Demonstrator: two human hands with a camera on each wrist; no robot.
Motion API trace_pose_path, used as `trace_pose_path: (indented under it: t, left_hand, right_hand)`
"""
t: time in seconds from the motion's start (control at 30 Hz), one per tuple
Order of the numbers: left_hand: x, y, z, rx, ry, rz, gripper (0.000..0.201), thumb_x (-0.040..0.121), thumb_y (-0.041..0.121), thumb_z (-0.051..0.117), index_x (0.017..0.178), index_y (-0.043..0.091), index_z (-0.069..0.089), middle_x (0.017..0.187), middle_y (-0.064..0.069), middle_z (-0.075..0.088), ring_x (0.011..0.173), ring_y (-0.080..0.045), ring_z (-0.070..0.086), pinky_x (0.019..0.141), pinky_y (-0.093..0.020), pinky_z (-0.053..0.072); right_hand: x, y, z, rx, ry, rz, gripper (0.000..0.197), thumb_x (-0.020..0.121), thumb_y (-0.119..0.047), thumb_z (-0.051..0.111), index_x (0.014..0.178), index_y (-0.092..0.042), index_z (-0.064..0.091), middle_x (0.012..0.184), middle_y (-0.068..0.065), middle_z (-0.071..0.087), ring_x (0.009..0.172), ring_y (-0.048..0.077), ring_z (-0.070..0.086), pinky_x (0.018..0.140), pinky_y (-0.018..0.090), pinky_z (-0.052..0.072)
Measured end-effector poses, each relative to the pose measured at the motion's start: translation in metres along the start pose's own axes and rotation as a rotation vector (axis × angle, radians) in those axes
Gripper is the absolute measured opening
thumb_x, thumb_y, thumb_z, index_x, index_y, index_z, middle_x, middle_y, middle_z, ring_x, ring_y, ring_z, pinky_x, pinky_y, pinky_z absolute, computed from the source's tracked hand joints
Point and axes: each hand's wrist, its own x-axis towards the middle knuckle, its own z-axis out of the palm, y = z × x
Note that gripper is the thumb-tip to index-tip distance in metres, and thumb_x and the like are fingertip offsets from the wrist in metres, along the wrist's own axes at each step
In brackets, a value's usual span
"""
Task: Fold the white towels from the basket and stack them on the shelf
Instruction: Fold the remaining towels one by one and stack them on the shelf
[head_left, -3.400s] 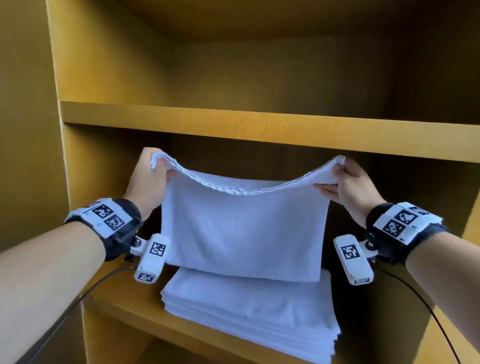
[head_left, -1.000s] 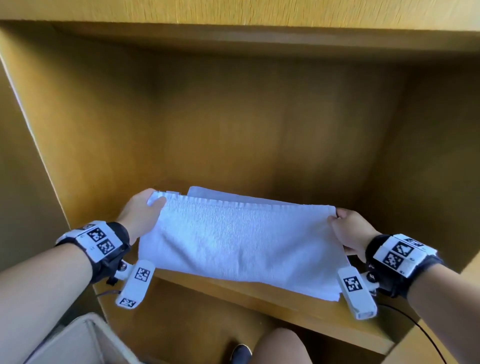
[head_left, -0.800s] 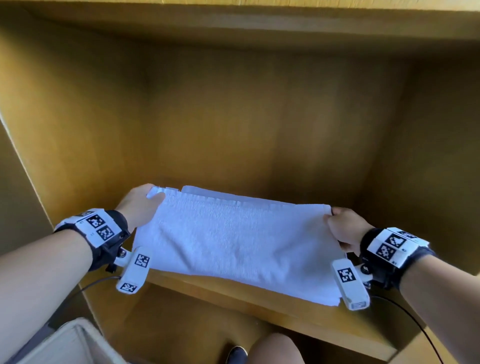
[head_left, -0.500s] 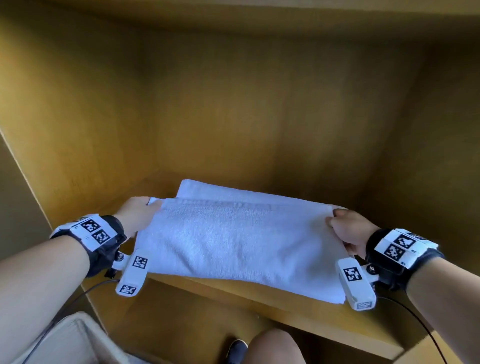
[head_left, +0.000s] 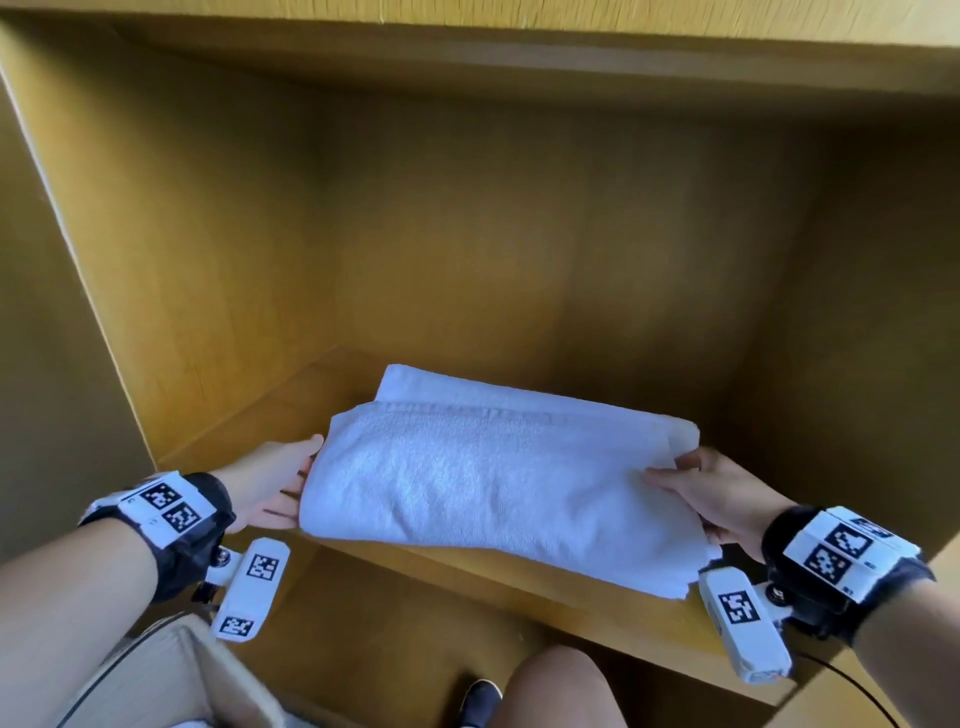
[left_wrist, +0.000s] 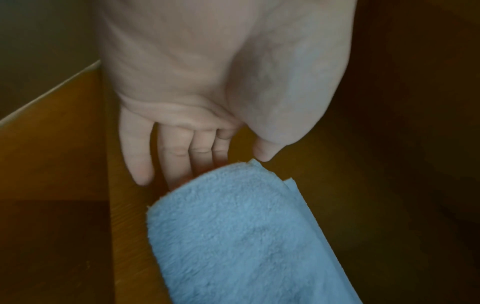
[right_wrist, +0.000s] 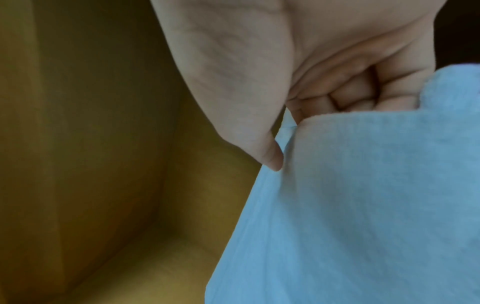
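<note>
Right grip (head_left: 719, 493) pinching towel (head_left: 493, 478) end

Bare knee (head_left: 558, 686) & dark shoe (head_left: 480, 701) below, cable (head_left: 857, 688) at btm right

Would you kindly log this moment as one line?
left hand open beside folded towel | right hand pinches towel | towel on shelf

I am feeling fuzzy, matt terry cloth in the white towel (head_left: 498, 483), its nap looking rough. The shelf (head_left: 519, 582) is showing smooth yellow-brown wood with faint grain
</note>
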Motion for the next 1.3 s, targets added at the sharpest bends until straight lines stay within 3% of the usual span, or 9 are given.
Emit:
trace_pose_path:
  t: [0.17, 0.37, 0.47, 0.53, 0.63, 0.87, 1.07, 1.17, 1.3]
  left_hand:
    - [-0.019, -0.014, 0.001, 0.057, -0.029, 0.004, 0.056, 0.096, 0.074, 0.054, 0.115, 0.022, 0.063, 0.113, -0.006, 0.076, 0.108, -0.023, 0.069, 0.103, -0.048, 0.045]
    - [-0.039, -0.023, 0.007, 0.123, 0.101, 0.197, 0.036, 0.102, 0.026, 0.066, 0.134, 0.030, 0.049, 0.122, -0.009, 0.063, 0.109, -0.026, 0.060, 0.095, -0.041, 0.046]
    - [-0.047, -0.024, 0.005, 0.230, 0.160, 0.323, 0.028, 0.104, 0.027, 0.059, 0.125, 0.038, 0.044, 0.113, -0.017, 0.065, 0.100, -0.034, 0.062, 0.085, -0.043, 0.047]
    - [-0.049, -0.025, 0.004, 0.285, 0.131, 0.368, 0.011, 0.107, 0.028, 0.051, 0.115, 0.036, 0.052, 0.112, -0.025, 0.065, 0.089, -0.034, 0.058, 0.081, -0.040, 0.040]
    - [-0.051, -0.030, 0.002, 0.336, 0.072, 0.403, 0.023, 0.112, 0.022, 0.043, 0.106, 0.026, 0.064, 0.124, -0.005, 0.063, 0.110, -0.022, 0.055, 0.087, -0.035, 0.039]
    - [-0.060, -0.047, 0.001, 0.355, -0.019, 0.396, 0.006, 0.100, 0.016, 0.066, 0.104, 0.021, 0.065, 0.114, -0.020, 0.069, 0.108, -0.040, 0.062, 0.088, -0.034, 0.041]
    - [-0.060, -0.063, 0.004, 0.414, 0.008, 0.472, 0.015, 0.094, 0.017, 0.075, 0.103, 0.025, 0.066, 0.107, 0.000, 0.068, 0.063, -0.014, 0.045, 0.066, -0.029, 0.041]
    - [-0.059, -0.066, 0.002, 0.414, 0.025, 0.481, 0.020, 0.090, 0.017, 0.078, 0.099, 0.026, 0.063, 0.074, -0.002, 0.053, 0.061, -0.015, 0.042, 0.065, -0.030, 0.037]
    - [-0.062, -0.063, -0.002, 0.399, 0.052, 0.502, 0.029, 0.084, 0.016, 0.084, 0.098, 0.023, 0.059, 0.071, 0.002, 0.044, 0.065, -0.013, 0.042, 0.063, -0.031, 0.035]
  right_hand:
    - [-0.015, 0.009, -0.001, -0.071, -0.014, -0.069, 0.060, 0.080, -0.048, 0.089, 0.120, -0.027, 0.050, 0.110, -0.002, 0.064, 0.096, 0.016, 0.063, 0.066, 0.030, 0.049]
    - [-0.030, 0.020, -0.003, 0.102, 0.036, -0.210, 0.054, 0.088, -0.031, 0.085, 0.126, -0.028, 0.048, 0.114, 0.009, 0.070, 0.092, 0.028, 0.074, 0.070, 0.040, 0.061]
    - [-0.035, 0.026, -0.007, 0.094, 0.039, -0.354, 0.033, 0.097, -0.025, 0.077, 0.109, -0.029, 0.046, 0.092, 0.013, 0.073, 0.076, 0.034, 0.072, 0.066, 0.048, 0.057]
    - [-0.039, 0.031, -0.007, -0.046, 0.044, -0.432, 0.026, 0.100, -0.031, 0.072, 0.099, -0.027, 0.046, 0.063, 0.005, 0.052, 0.055, 0.024, 0.046, 0.052, 0.038, 0.039]
    - [-0.046, 0.036, -0.005, -0.153, 0.072, -0.486, 0.032, 0.098, -0.042, 0.072, 0.088, -0.023, 0.049, 0.057, -0.009, 0.041, 0.051, 0.012, 0.032, 0.046, 0.026, 0.032]
    - [-0.060, 0.058, 0.000, -0.401, 0.088, -0.555, 0.043, 0.083, -0.043, 0.086, 0.097, -0.033, 0.046, 0.075, -0.003, 0.054, 0.059, 0.010, 0.045, 0.053, 0.018, 0.041]
    - [-0.059, 0.076, 0.010, -0.448, 0.073, -0.595, 0.052, 0.090, -0.015, 0.081, 0.097, -0.046, 0.040, 0.077, -0.005, 0.062, 0.061, -0.002, 0.064, 0.053, 0.014, 0.047]
    - [-0.061, 0.076, 0.009, -0.286, 0.035, -0.564, 0.037, 0.099, -0.013, 0.069, 0.095, -0.041, 0.045, 0.085, 0.000, 0.070, 0.063, 0.015, 0.073, 0.052, 0.021, 0.053]
    - [-0.067, 0.070, 0.004, -0.178, 0.051, -0.578, 0.033, 0.098, -0.010, 0.071, 0.094, -0.036, 0.051, 0.099, 0.002, 0.068, 0.072, 0.020, 0.076, 0.068, 0.040, 0.062]
